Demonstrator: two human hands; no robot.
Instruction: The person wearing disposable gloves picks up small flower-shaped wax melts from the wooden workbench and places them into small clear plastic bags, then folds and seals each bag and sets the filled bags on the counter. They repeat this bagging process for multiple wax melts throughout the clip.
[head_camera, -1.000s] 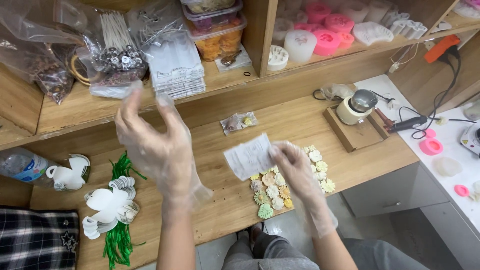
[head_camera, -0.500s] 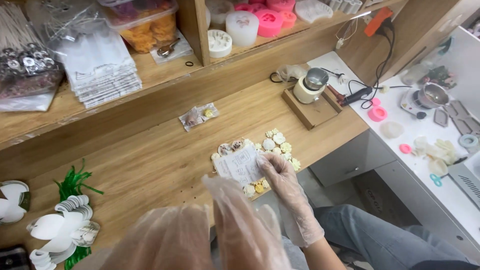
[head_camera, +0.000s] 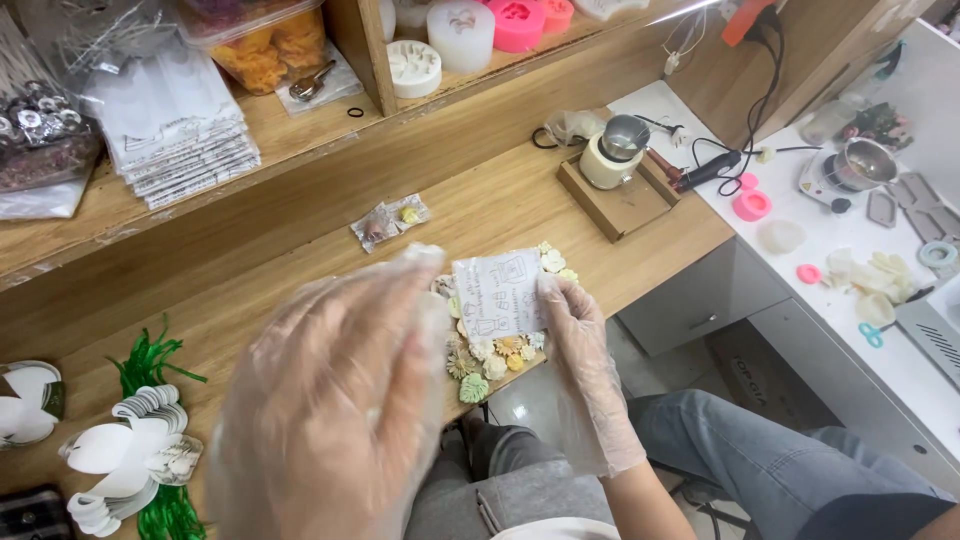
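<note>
Both my hands wear thin clear plastic gloves. My right hand (head_camera: 582, 340) pinches the right edge of a small white printed paper bag (head_camera: 497, 294) and holds it upright above the desk. My left hand (head_camera: 335, 400) is raised close to the camera, fingers loosely spread, its fingertips nearly touching the bag's left edge. It holds nothing. Under the bag, several small pastel flower-shaped pieces (head_camera: 487, 362) lie in a cluster at the front edge of the wooden desk (head_camera: 300, 300).
A small clear packet (head_camera: 389, 222) lies behind the flowers. A stack of white bags (head_camera: 175, 135) and pink and white moulds (head_camera: 462, 22) sit on the shelf. White tags on green strands (head_camera: 135, 460) lie left. A small melting pot (head_camera: 612, 152) stands on a wooden tray.
My left hand rose from the lower frame toward the bag. My right hand lifted the bag slightly and turned it more upright. The view shifted a little right.
</note>
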